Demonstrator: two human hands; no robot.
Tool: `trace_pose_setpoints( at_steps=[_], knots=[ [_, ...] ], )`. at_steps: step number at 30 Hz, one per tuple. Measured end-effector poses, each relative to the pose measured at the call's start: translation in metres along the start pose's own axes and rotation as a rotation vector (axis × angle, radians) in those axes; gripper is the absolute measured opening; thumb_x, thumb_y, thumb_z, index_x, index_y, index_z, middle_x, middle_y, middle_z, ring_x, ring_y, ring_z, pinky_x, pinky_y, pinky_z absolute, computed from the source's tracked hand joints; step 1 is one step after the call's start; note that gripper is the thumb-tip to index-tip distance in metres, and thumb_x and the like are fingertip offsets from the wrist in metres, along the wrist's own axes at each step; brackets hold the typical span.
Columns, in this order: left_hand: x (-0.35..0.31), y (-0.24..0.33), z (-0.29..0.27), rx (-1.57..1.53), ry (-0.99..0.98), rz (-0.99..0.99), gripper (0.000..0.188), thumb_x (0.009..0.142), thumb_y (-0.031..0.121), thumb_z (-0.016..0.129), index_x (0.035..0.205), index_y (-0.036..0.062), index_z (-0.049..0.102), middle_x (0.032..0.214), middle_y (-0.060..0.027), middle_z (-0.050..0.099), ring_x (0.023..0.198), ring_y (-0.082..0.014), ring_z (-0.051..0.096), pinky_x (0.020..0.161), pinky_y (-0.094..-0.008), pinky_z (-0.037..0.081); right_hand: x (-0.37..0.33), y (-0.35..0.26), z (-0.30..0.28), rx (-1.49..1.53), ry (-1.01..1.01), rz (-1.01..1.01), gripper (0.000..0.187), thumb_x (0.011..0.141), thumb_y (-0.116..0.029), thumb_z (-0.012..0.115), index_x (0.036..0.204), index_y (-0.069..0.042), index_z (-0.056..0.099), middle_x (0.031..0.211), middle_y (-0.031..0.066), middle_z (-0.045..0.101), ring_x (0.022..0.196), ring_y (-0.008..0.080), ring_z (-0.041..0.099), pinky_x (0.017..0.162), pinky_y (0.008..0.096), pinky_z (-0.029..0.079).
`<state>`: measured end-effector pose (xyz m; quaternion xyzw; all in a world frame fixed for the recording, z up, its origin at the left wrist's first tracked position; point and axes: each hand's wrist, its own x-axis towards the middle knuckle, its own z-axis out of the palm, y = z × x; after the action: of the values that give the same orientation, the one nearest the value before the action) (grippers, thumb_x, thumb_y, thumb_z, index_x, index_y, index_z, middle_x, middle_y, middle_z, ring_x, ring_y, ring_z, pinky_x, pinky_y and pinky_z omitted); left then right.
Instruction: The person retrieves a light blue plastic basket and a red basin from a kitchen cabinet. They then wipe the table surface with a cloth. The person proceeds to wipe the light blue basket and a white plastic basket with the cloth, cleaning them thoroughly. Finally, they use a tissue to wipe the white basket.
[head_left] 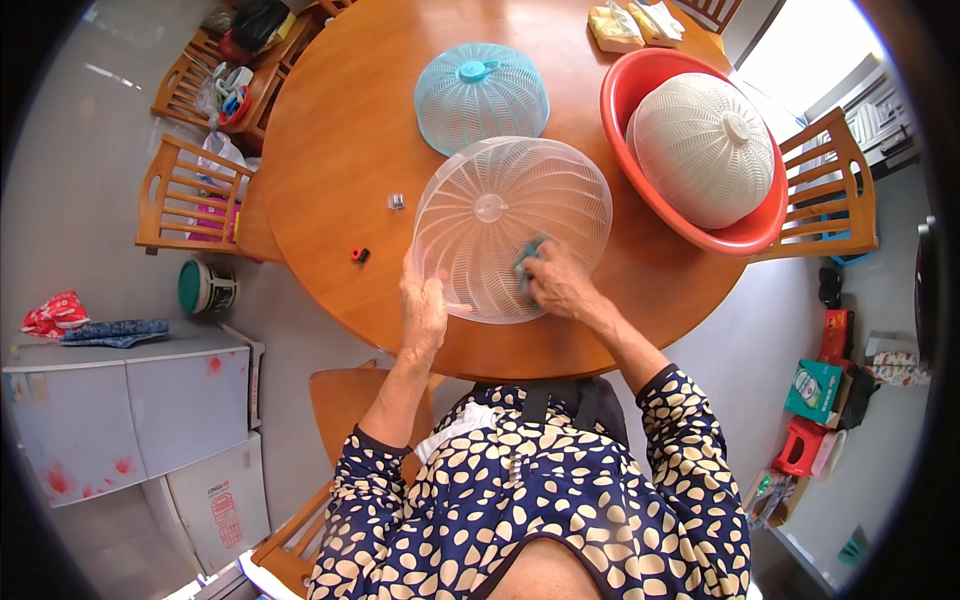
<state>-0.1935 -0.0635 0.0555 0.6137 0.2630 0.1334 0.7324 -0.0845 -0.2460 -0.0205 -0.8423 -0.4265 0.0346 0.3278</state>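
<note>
A clear, slotted plastic food cover (480, 245) is tilted up over the near part of the round wooden table, its hollow side facing me. My left hand (425, 305) grips its near left rim, the thumb on the inner side and the fingers partly seen through the plastic. Inside the cover, my right hand (562, 282) is closed on a teal cloth (528, 262) and presses it against the slotted wall on the right. Just beyond stands a blue food cover (482, 98), dome up. To the right, a white food cover (705, 150) rests in a red basin (640, 190).
The wooden table (340, 130) also bears a small black-and-red item (360, 255), a small clear item (396, 201) and yellow tissue packs (615, 28). Wooden chairs stand around, one at the left (195, 195) and one at the right (835, 190). A green-lidded bucket (205, 287) sits on the floor.
</note>
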Motion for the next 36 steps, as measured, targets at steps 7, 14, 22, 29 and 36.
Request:
trace_pose_setpoints(
  at_steps=[7, 14, 22, 29, 36],
  knots=[
    [0.009, 0.01, -0.018, 0.028, -0.037, -0.099, 0.059, 0.078, 0.005, 0.042, 0.136, -0.0003, 0.034, 0.129, -0.0182, 0.045, 0.105, -0.0285, 0.055, 0.055, -0.0404, 0.062, -0.027, -0.049, -0.002, -0.048, -0.112, -0.276, 0.033, 0.078, -0.021, 0.061, 0.104, -0.001, 0.058, 0.095, 0.0158, 0.054, 0.085, 0.0343, 0.054, 0.076, 0.0419, 0.049],
    [-0.023, -0.007, 0.005, -0.001, -0.039, -0.123, 0.07, 0.08, 0.014, 0.065, 0.138, 0.0044, 0.026, 0.122, -0.0168, 0.05, 0.103, -0.0222, 0.057, 0.067, -0.0344, 0.059, -0.024, -0.054, 0.005, -0.177, -0.002, -0.256, 0.03, 0.076, -0.014, 0.057, 0.104, -0.003, 0.059, 0.097, 0.0138, 0.055, 0.086, 0.0292, 0.055, 0.072, 0.037, 0.051],
    [-0.031, -0.056, 0.019, -0.329, 0.057, -0.272, 0.047, 0.086, 0.012, 0.048, 0.13, -0.0001, 0.036, 0.104, -0.0139, 0.057, 0.079, -0.0218, 0.064, 0.059, -0.0342, 0.059, -0.013, -0.049, -0.008, 0.362, -0.297, -0.135, 0.036, 0.074, -0.014, 0.052, 0.109, -0.006, 0.059, 0.106, 0.0199, 0.053, 0.103, 0.0409, 0.047, 0.088, 0.0469, 0.043],
    [-0.032, -0.062, 0.009, -0.294, 0.003, -0.272, 0.067, 0.082, 0.003, 0.039, 0.145, 0.013, 0.018, 0.138, -0.0206, 0.026, 0.114, -0.0409, 0.048, 0.065, -0.0542, 0.059, -0.019, -0.003, -0.016, -0.213, -0.202, -0.2, 0.024, 0.077, -0.011, 0.055, 0.098, -0.002, 0.06, 0.101, 0.0171, 0.054, 0.094, 0.0345, 0.054, 0.08, 0.0422, 0.048],
    [-0.036, -0.047, 0.01, -0.348, -0.116, -0.237, 0.078, 0.083, 0.005, 0.044, 0.148, 0.0152, 0.001, 0.145, -0.0249, 0.015, 0.117, -0.0427, 0.045, 0.071, -0.056, 0.058, 0.007, -0.003, -0.005, -0.557, 0.081, 0.323, 0.028, 0.072, -0.004, 0.059, 0.098, 0.004, 0.053, 0.096, 0.0188, 0.051, 0.086, 0.0336, 0.054, 0.069, 0.0393, 0.052]
  ],
)
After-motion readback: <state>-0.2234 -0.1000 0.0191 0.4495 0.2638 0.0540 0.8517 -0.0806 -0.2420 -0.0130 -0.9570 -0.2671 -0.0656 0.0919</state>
